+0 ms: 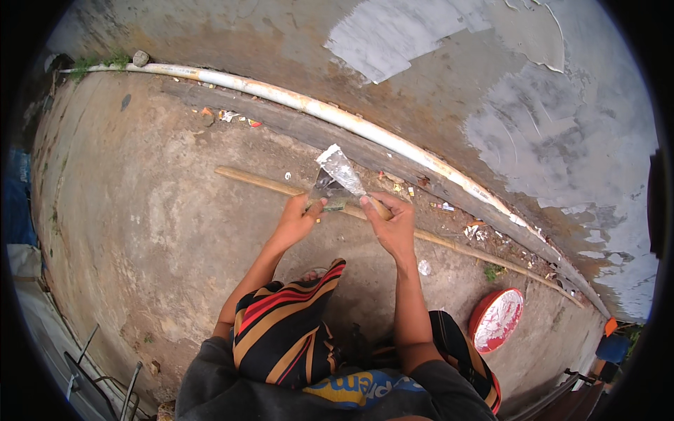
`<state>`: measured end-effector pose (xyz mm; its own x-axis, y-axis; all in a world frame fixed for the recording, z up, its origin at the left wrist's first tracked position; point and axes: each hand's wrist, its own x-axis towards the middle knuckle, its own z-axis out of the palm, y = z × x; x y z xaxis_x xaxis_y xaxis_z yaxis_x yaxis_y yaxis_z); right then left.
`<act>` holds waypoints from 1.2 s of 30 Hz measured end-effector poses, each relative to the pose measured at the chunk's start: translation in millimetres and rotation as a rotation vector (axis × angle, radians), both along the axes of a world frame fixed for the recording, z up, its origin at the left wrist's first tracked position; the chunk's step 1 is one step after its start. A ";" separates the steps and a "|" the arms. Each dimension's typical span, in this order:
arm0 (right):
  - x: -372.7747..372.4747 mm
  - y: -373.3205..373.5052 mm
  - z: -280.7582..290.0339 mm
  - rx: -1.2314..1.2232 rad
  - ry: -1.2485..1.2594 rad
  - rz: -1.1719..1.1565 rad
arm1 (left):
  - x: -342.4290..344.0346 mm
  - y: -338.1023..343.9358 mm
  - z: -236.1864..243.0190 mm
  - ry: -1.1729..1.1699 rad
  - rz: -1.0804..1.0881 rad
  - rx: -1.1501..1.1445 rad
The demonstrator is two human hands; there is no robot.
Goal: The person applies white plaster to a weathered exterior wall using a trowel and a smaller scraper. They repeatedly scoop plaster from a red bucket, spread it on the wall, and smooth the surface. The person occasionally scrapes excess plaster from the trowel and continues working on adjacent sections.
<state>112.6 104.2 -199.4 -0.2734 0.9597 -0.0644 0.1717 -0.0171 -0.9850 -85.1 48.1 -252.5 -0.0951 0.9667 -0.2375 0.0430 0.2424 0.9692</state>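
Closed firmly, the left hand (298, 223) gripped one dark scraper (324, 188), the right hand (394, 228) one white-smeared scraper (342, 170), both just ahead! One stick (256, 179) lay beneath; one red bowl (479, 318) sat rightward.

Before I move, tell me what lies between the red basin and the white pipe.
The head view shows a green weed, a long wooden pole, scattered litter and a grey ledge between them.

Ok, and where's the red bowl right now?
In the head view, the red bowl is on the ground at lower right, just right of the striped clothing over the person's right leg and below the long wooden pole.
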 end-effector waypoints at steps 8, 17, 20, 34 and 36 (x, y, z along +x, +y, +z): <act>42.1 21.8 -13.6 0.058 -0.344 0.131 | -13.3 -0.7 1.9 -0.246 0.059 -0.090; 31.0 19.0 -17.6 0.108 -0.382 0.124 | -9.3 0.4 11.1 -0.105 -0.051 -0.018; 18.4 14.8 -21.3 0.156 -0.156 0.088 | -7.3 1.0 3.8 -0.111 -0.099 -0.060; 38.7 47.7 -69.6 -0.519 0.444 0.499 | -29.4 2.5 15.8 -0.430 0.176 -0.254; 31.6 44.6 -88.1 -0.650 0.568 0.541 | -24.1 0.4 18.1 -0.521 0.108 -0.193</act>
<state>144.3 148.8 -287.5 -0.8129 0.5239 -0.2544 -0.1754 -0.6367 -0.7509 -109.2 48.6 -234.4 -0.0134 0.8924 -0.4510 -0.4643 0.3939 0.7932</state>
